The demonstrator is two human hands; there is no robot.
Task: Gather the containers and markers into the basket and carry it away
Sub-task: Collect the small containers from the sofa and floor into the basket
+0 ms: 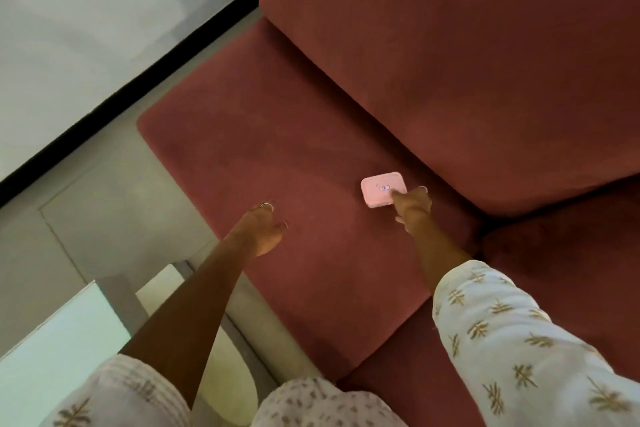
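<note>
Early stage: pink container [382, 191] on the red sofa seat [277, 149], touched by right hand [412, 206], grasp unclear; left hand [265, 229] loose, holding nothing. No basket or markers visible.

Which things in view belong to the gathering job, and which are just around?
Job:
- pink container on the sofa seat, right hand touching its near corner
- left hand, holding nothing

Just around:
- red sofa
- glass table
- floor

No basket or markers visible.

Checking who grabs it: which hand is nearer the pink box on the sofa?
Right. The right hand touches the pink box at its near corner; the left hand hovers apart, off to its left.
</note>
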